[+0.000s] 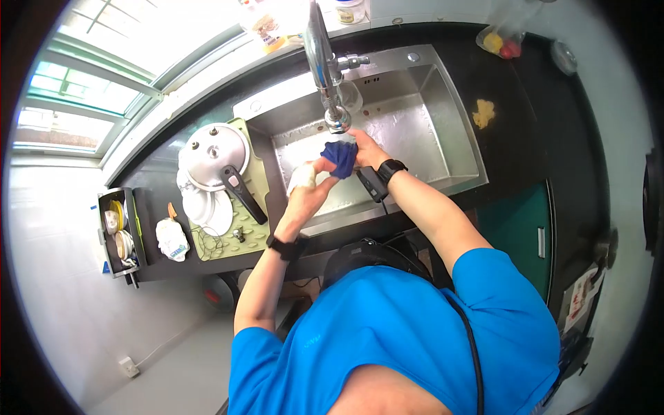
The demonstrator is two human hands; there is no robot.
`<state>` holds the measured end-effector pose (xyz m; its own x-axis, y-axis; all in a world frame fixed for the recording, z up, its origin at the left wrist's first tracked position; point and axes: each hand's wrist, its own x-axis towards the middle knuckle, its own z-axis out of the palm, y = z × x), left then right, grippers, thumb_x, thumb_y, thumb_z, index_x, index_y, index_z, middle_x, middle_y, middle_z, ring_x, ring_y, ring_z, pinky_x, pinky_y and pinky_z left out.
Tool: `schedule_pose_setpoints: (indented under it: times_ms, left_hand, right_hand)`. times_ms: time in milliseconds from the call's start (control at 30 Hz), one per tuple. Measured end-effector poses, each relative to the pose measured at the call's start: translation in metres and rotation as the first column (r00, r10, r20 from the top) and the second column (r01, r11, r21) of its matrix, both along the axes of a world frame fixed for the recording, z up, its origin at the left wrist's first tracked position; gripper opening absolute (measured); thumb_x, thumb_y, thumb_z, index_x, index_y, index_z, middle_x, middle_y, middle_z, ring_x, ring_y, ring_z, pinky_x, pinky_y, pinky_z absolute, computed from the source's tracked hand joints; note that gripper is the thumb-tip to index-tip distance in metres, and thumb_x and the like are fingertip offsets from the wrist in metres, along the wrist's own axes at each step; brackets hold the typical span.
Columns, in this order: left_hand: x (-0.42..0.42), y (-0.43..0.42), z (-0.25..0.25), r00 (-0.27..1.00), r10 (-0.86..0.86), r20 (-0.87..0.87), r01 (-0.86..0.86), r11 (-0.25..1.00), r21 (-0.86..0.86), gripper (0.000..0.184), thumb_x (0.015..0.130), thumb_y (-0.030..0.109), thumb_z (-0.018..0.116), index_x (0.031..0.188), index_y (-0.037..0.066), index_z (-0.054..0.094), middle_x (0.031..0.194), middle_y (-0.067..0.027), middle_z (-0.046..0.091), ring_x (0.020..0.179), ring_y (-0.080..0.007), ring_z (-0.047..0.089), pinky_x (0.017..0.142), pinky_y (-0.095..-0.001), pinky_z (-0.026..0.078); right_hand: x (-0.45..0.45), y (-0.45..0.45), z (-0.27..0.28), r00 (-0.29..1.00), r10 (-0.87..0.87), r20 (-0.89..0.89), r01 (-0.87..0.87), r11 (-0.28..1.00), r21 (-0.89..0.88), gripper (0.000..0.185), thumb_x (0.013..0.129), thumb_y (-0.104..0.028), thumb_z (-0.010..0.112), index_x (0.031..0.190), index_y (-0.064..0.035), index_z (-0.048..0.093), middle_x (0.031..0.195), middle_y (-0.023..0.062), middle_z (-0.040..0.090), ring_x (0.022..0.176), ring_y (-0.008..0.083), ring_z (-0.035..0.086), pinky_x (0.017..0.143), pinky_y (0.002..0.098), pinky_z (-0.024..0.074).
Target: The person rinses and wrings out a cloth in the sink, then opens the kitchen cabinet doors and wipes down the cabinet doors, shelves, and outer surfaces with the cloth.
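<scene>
Both my hands are over the steel sink (443, 131), beneath the tap (337, 117). Between them is a crumpled dark blue cloth (339, 160). My left hand (309, 192) grips its left side with thumb and fingers. A pale whitish patch shows on this hand, and I cannot tell what it is. My right hand (369, 150) is closed at the cloth's right edge, its fingertips partly hidden. A clear glass-like container (351, 97) stands in the sink behind the tap.
Left of the sink, a pressure cooker lid (216, 155) and white dishes (218, 214) lie on a green drying mat (259, 183). A white plastic bag (171, 239) and dish rack (111, 235) are farther left. A yellowish cloth (483, 113) lies right of the sink.
</scene>
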<state>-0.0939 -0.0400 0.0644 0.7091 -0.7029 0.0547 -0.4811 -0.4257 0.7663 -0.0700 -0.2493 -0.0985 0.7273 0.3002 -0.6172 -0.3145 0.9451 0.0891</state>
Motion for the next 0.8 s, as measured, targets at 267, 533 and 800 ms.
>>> schedule_pose_setpoints:
  times_ms: [267, 533, 800]
  left_hand:
    - [0.013, 0.035, 0.051, 0.973, -0.213, -0.085, 0.204, 0.974, -0.102, 0.024, 0.083, -0.003, 0.071, 0.105, 0.004, 0.066, 0.11, -0.0088, 0.068, 0.1, -0.0228, 0.063, 0.09, -0.0348, 0.048]
    - [0.096, 0.004, 0.001, 0.965, 0.113, 0.238, -0.116, 0.993, 0.001, 0.042, 0.078, 0.009, 0.079, 0.118, 0.013, 0.069, 0.12, -0.0137, 0.062, 0.111, -0.0339, 0.059, 0.096, -0.041, 0.048]
    - [-0.002, -0.022, -0.05, 0.872, -0.052, 0.488, -0.026, 0.988, 0.152, 0.053, 0.076, 0.006, 0.075, 0.127, 0.012, 0.062, 0.124, -0.019, 0.055, 0.097, -0.0346, 0.061, 0.08, -0.0454, 0.05]
  right_hand:
    - [0.004, -0.01, -0.107, 0.93, 0.082, 0.358, 0.059, 0.929, -0.366, 0.041, 0.095, -0.02, 0.066, 0.128, 0.0023, 0.058, 0.121, 0.016, 0.067, 0.109, 0.0302, 0.067, 0.102, 0.0413, 0.052]
    - [-0.026, 0.02, 0.02, 0.964, 0.254, 0.084, -0.255, 0.967, -0.006, 0.041, 0.101, -0.041, 0.051, 0.115, -0.0055, 0.065, 0.107, 0.0107, 0.073, 0.098, 0.0237, 0.071, 0.089, 0.0406, 0.0578]
    - [-0.006, 0.035, -0.005, 0.986, 0.055, -0.16, -0.096, 0.961, -0.261, 0.038, 0.099, -0.033, 0.035, 0.1, -0.0149, 0.068, 0.102, 0.0056, 0.071, 0.098, 0.0239, 0.066, 0.091, 0.0503, 0.0494]
